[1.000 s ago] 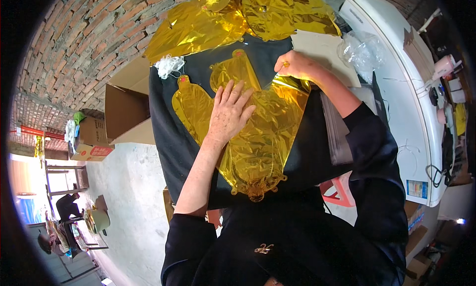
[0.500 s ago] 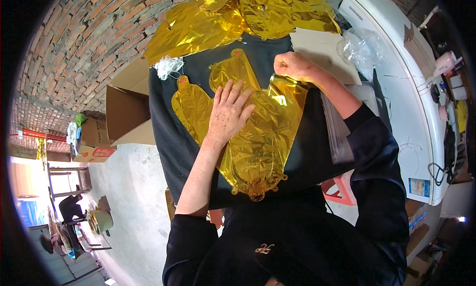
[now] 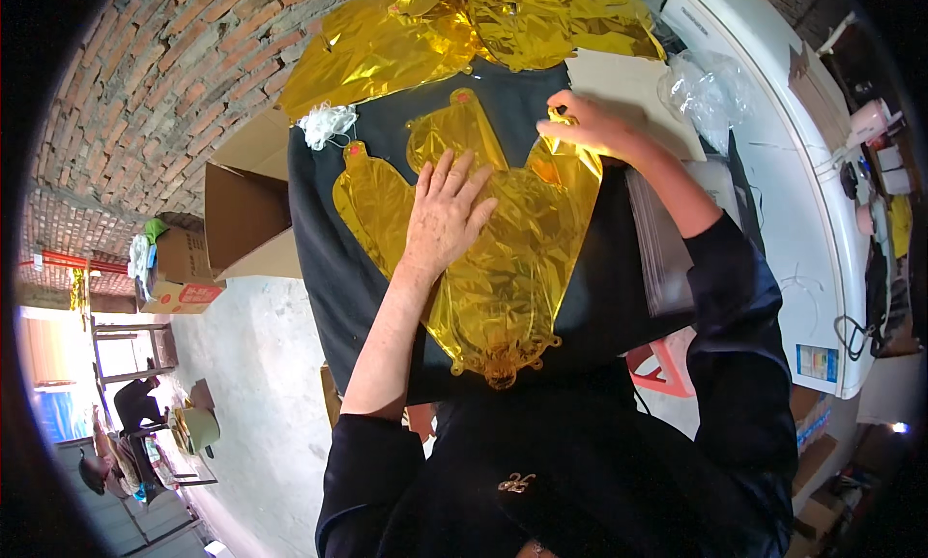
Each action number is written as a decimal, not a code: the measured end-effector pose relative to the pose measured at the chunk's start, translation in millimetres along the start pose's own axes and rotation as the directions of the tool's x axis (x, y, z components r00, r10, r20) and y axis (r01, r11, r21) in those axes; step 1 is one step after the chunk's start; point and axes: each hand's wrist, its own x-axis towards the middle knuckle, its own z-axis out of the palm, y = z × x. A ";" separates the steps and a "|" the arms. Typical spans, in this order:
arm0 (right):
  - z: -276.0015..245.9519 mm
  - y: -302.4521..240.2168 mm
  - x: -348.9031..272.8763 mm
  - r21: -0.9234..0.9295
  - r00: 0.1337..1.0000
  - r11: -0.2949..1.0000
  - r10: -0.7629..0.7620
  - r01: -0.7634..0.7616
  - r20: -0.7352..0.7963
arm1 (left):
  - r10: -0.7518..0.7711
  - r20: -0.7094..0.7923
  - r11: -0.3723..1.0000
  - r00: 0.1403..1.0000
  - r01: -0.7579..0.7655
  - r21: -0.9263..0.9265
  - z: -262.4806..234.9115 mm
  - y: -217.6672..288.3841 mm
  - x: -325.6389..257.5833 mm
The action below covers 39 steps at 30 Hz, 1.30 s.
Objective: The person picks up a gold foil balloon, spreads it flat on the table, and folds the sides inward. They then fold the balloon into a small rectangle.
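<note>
Gold foil fills the middle of my view: a flat, uninflated gold foil balloon (image 3: 503,268) lies on the black cloth (image 3: 329,258) that covers the work table; its lobes fan out toward twelve o'clock and its narrow neck points toward six o'clock, close to my body; my left hand (image 3: 447,215) lies flat on it, palm down, fingers spread and fully extended, pressing the foil rather than gripping anything; my right hand (image 3: 585,123), at about one o'clock from the left, is curled at the balloon's upper right lobe, the fingertips pinched on the edge of the foil, though I cannot tell how firmly they grip it; a heap of more gold foil sheets (image 3: 464,31) sits at twelve o'clock, at the far edge of the cloth, well apart from both hands; a small white tangle of string (image 3: 327,125) rests at about ten o'clock, just beside that heap; a pale sheet of card (image 3: 628,89) lies just beyond the right hand, and crumpled clear plastic (image 3: 710,84) lies at two o'clock; an open cardboard box (image 3: 242,205) stands at nine o'clock, touching the cloth's edge; a white appliance (image 3: 802,220) runs along three o'clock.
</note>
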 end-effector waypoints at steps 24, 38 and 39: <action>83.4 29.7 -98.7 0.595 0.988 0.794 -0.048 0.127 -0.146 | 0.031 -0.093 0.999 0.995 -0.035 -0.039 5.7 -1.8 1.7; 130.2 -31.4 -109.2 -0.123 0.733 0.880 -0.453 0.459 -0.508 | -0.002 0.033 1.000 0.999 0.002 -0.016 2.4 -2.6 0.7; 132.8 -32.9 -107.7 -0.167 0.722 0.879 -0.464 0.447 -0.514 | -0.001 0.029 1.000 1.000 0.002 -0.023 1.9 -2.5 1.2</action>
